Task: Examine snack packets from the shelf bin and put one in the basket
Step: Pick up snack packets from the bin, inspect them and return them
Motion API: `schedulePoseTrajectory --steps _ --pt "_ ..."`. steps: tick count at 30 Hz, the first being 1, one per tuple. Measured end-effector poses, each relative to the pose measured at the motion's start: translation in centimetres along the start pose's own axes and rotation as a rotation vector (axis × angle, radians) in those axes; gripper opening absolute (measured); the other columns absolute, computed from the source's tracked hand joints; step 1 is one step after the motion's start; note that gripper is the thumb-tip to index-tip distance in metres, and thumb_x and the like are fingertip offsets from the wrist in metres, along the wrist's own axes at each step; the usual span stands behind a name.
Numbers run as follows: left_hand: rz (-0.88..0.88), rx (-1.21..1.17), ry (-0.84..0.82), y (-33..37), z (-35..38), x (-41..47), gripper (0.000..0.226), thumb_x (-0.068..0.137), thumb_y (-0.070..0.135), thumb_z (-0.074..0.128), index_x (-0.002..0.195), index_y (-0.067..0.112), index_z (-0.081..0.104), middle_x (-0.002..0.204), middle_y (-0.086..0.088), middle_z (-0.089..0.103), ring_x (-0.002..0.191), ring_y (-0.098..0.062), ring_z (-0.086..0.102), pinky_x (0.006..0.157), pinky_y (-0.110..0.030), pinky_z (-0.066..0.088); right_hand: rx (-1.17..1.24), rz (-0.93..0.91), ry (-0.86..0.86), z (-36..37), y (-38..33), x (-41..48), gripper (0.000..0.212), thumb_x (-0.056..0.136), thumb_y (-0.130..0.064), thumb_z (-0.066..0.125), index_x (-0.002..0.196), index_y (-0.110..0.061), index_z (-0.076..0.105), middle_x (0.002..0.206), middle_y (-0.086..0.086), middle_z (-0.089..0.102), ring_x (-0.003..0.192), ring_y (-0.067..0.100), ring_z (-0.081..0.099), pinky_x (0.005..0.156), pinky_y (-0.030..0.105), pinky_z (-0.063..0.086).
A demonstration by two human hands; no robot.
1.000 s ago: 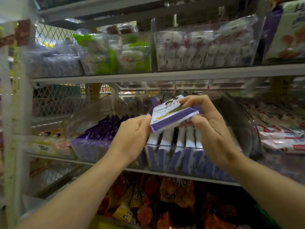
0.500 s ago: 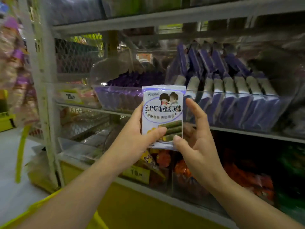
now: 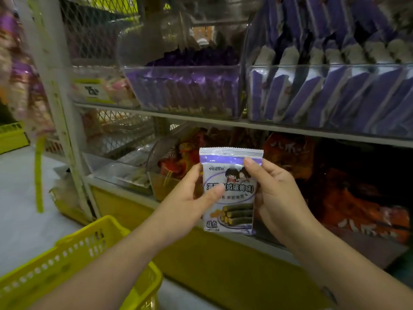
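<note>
Head view looks down at a shop shelving unit. At centre frame a white-and-purple snack packet (image 3: 234,211) is held upright, its printed front facing the camera, in front of the lower shelf. The left hand (image 3: 190,198) grips its left edge, thumb laid across the front and fingers curled behind. The right hand (image 3: 277,198) pinches the right edge, thumb pressed near the top seam, fingers hidden behind the packet.

Across the upper right, a clear shelf bin (image 3: 312,70) holds rows of matching purple-and-white packets standing on edge. Just beside it to the left, a second clear bin (image 3: 185,70) is filled with darker purple wrappers. Both sit on a grey metal shelf (image 3: 201,118). Below it, at right, lie orange and red bags (image 3: 348,202), blurred.

A white upright post (image 3: 64,130) runs down the left of the frame, with wire mesh (image 3: 96,25) behind it and a yellow price label (image 3: 92,90) nearby. The unit's base is a yellow panel (image 3: 212,269). At lower left, a yellow plastic basket (image 3: 73,253) with a perforated wall sits under the left forearm, over a pale grey floor (image 3: 15,198).
</note>
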State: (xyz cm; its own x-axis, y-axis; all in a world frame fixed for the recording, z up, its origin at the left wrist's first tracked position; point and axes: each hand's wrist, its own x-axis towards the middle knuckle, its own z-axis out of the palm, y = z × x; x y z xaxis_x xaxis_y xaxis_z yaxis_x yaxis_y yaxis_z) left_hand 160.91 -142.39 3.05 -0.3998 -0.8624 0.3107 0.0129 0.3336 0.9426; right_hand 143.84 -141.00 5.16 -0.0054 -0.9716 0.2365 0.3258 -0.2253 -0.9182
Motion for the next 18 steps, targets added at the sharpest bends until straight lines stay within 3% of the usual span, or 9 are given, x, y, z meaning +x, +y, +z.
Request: schedulePoseTrajectory --steps 4,8,13,16,18 --pt "-0.063 -0.170 0.172 -0.11 0.29 -0.15 0.027 0.084 0.039 0.059 0.106 0.030 0.071 0.106 -0.001 0.075 0.095 -0.016 0.072 0.069 -0.027 0.058 -0.059 0.028 -0.029 -0.16 0.90 -0.11 0.021 0.089 -0.026 0.058 0.090 -0.015 0.076 0.094 0.018 0.075 0.087 0.033 0.073 0.075 0.046 0.060" --pt "-0.148 -0.270 0.204 0.27 0.12 -0.46 0.024 0.080 0.029 0.063 0.099 0.022 0.074 0.102 -0.008 0.075 0.088 -0.018 0.072 0.066 -0.029 0.058 -0.041 0.089 -0.035 -0.19 1.09 -0.44 0.025 0.089 -0.026 0.058 0.099 -0.008 0.073 0.098 0.023 0.073 0.092 0.039 0.071 0.083 0.054 0.056" --pt "-0.192 -0.316 0.233 0.53 0.05 -0.79 0.024 0.092 0.013 0.056 0.088 0.022 0.077 0.093 -0.007 0.076 0.079 -0.014 0.071 0.058 -0.022 0.053 -0.015 0.145 -0.059 0.11 1.06 -0.76 0.027 0.094 -0.018 0.053 0.104 0.001 0.069 0.096 0.024 0.073 0.085 0.033 0.072 0.069 0.040 0.061" --pt "-0.190 -0.279 0.235 0.72 0.13 -0.97 0.022 0.094 0.018 0.055 0.094 0.022 0.076 0.093 -0.007 0.076 0.080 -0.013 0.071 0.058 -0.021 0.053 0.014 0.184 -0.059 0.24 0.86 -0.88 0.028 0.096 -0.017 0.051 0.105 0.003 0.067 0.095 0.023 0.073 0.082 0.030 0.073 0.062 0.033 0.059" --pt "-0.171 -0.268 0.246 0.72 0.17 -1.03 0.021 0.093 0.024 0.055 0.094 0.025 0.077 0.093 -0.006 0.076 0.081 -0.014 0.071 0.059 -0.022 0.054 0.011 0.196 -0.070 0.28 0.78 -0.87 0.029 0.096 -0.020 0.049 0.105 0.001 0.068 0.097 0.021 0.074 0.085 0.030 0.073 0.065 0.037 0.060"
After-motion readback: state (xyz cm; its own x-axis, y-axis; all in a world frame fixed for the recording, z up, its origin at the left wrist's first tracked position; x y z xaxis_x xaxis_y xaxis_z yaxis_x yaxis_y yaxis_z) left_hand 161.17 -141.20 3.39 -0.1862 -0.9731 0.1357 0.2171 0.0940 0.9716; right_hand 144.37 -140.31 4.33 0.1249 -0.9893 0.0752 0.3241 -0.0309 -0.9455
